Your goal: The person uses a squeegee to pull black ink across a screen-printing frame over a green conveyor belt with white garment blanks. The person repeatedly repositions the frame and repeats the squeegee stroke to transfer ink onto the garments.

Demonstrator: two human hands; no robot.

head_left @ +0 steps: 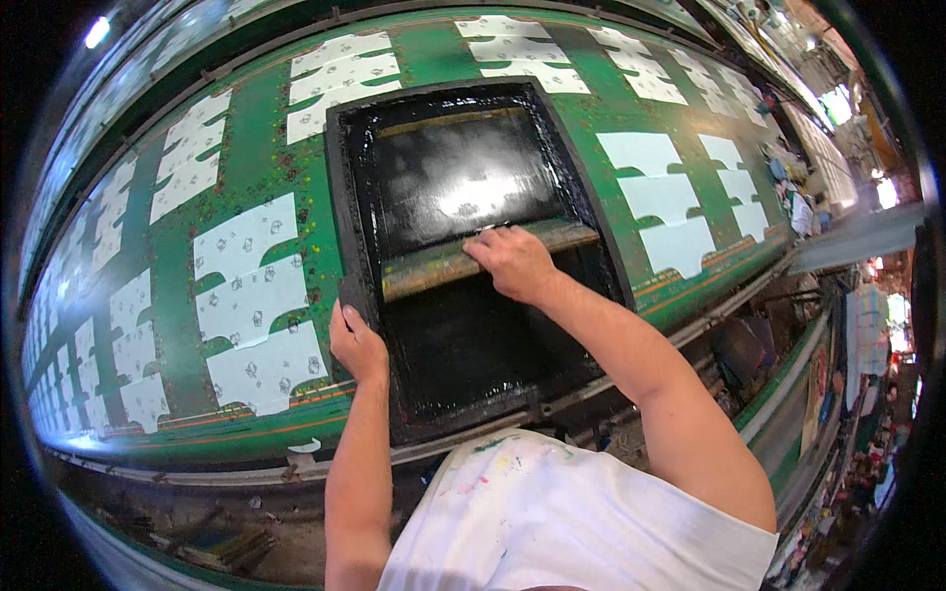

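Note:
A black screen-printing frame (345,212) lies on the long green table (261,177) in front of me. Its mesh looks dark, with wet black ink glistening along the inner edges. Across the frame's middle sits a wooden squeegee (424,276), its wood worn and flecked with paint. My right hand (514,264) is closed over the squeegee's top edge, near its centre. At the frame's left side, my left hand (359,345) grips the outer rim, thumb upward. The squeegee's blade and whatever lies beneath the frame are hidden.
Left of the frame, white cut fabric pieces (256,295) carry small dark prints. Plain white pieces (655,202) lie to its right. More printed pieces (340,74) line the far side. A metal rail runs along the near table edge, and clutter (744,350) sits below at right.

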